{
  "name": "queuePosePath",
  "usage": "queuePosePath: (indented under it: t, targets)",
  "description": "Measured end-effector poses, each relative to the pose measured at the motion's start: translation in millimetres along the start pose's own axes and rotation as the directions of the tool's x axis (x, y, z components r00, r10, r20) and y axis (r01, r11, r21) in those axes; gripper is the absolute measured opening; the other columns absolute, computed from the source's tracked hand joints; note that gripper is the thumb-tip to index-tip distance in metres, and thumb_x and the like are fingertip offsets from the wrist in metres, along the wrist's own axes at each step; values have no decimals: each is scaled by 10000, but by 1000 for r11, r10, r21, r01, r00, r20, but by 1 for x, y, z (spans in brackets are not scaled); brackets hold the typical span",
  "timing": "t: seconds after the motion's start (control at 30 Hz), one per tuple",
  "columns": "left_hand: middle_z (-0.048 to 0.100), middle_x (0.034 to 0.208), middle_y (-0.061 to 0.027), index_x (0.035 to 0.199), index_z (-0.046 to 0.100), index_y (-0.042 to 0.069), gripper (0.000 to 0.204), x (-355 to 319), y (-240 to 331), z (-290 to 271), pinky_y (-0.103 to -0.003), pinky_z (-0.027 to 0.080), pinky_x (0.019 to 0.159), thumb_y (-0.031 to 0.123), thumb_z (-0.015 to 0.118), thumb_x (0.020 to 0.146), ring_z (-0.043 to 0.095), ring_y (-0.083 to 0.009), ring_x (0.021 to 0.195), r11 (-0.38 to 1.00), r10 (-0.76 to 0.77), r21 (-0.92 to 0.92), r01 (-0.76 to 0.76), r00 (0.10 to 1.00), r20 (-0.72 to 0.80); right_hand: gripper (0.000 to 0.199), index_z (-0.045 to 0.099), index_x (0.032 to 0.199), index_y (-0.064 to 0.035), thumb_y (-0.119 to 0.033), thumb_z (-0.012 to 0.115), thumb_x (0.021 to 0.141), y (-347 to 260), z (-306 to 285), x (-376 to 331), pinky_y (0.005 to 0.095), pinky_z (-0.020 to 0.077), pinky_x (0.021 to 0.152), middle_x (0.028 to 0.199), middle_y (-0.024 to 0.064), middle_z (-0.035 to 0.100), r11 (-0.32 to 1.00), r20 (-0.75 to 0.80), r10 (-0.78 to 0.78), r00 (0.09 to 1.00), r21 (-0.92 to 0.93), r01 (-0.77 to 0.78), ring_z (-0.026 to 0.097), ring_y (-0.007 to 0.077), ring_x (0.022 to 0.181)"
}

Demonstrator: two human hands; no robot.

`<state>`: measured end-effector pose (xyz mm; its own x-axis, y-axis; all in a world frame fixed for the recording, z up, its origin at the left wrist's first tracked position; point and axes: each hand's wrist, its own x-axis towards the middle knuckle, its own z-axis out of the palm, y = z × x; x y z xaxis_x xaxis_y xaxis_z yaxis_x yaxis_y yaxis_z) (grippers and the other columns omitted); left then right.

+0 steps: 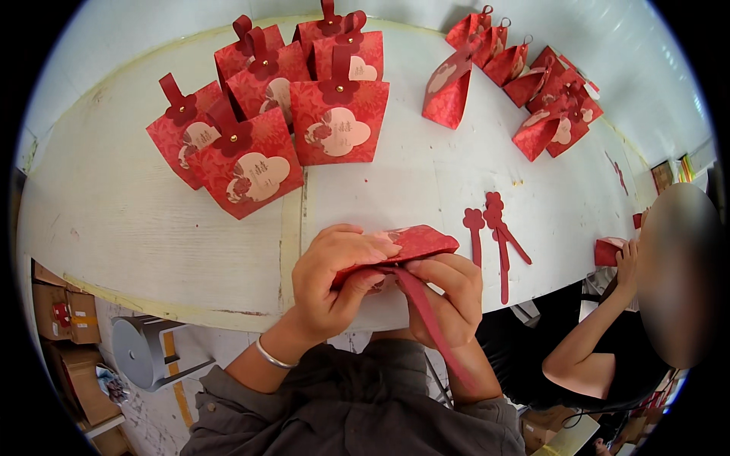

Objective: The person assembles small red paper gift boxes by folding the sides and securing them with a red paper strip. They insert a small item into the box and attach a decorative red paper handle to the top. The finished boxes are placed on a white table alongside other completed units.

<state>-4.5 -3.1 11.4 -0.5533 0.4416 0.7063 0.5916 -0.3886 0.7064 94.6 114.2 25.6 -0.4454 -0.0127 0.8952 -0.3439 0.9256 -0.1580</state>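
Head view: left hand (pixel 331 285) and right hand (pixel 449 300), fingers clamped on a flat red bag (pixel 414 243) at 6 o'clock over the table (pixel 137 220) edge, strap (pixel 433 323) dangling, finished bags (pixel 266 114) parked at 11 o'clock out of the way.

A flat, folded red paper gift bag (pixel 414 245) lies on its side at the table's near edge, pointing toward three o'clock. A long red paper strap (pixel 430 319) (narrow, ribbon-like) trails from it toward five o'clock.
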Motion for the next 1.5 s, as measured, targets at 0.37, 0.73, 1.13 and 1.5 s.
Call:
queuePosePath:
  t: [0.37, 0.73, 1.13, 1.5]
  targets:
    - [665, 933, -145, 922, 506, 56, 203, 0, -1, -5, -424, 405, 892, 37, 652, 784, 635, -245, 899, 1000, -1, -25, 3, 997, 78, 288, 650, 819, 2, 26, 671, 533, -5, -3, 3, 311, 419, 642, 943, 113, 565, 991, 34, 137, 990, -16, -136, 533, 250, 807]
    - [665, 911, -139, 900, 509, 54, 197, 2, 4, -4, -427, 418, 873, 8, 652, 774, 643, -237, 862, 1000, -4, 26, 2, 998, 66, 315, 655, 863, -72, -52, 746, 563, -6, -10, 6, 339, 378, 681, 962, 64, 549, 983, 75, 150, 986, -121, -140, 531, 229, 841]
    - [672, 916, -77, 879, 583, 89, 159, 0, 6, -4, -366, 453, 818, 56, 680, 758, 633, -218, 858, 1000, -5, -4, 5, 999, 50, 225, 615, 837, -38, -58, 729, 644, -21, -10, 15, 444, 401, 864, 1014, 139, 582, 962, 134, 271, 953, -69, -264, 583, 290, 906]
    - [684, 901, -37, 837, 562, 136, 160, -8, 21, -7, -352, 438, 814, 70, 684, 759, 635, -188, 834, 997, 47, 57, -58, 985, 168, 255, 592, 884, -129, -137, 733, 671, -26, -36, -4, 406, 453, 788, 927, 51, 610, 981, 270, 196, 943, -68, -184, 599, 233, 821]
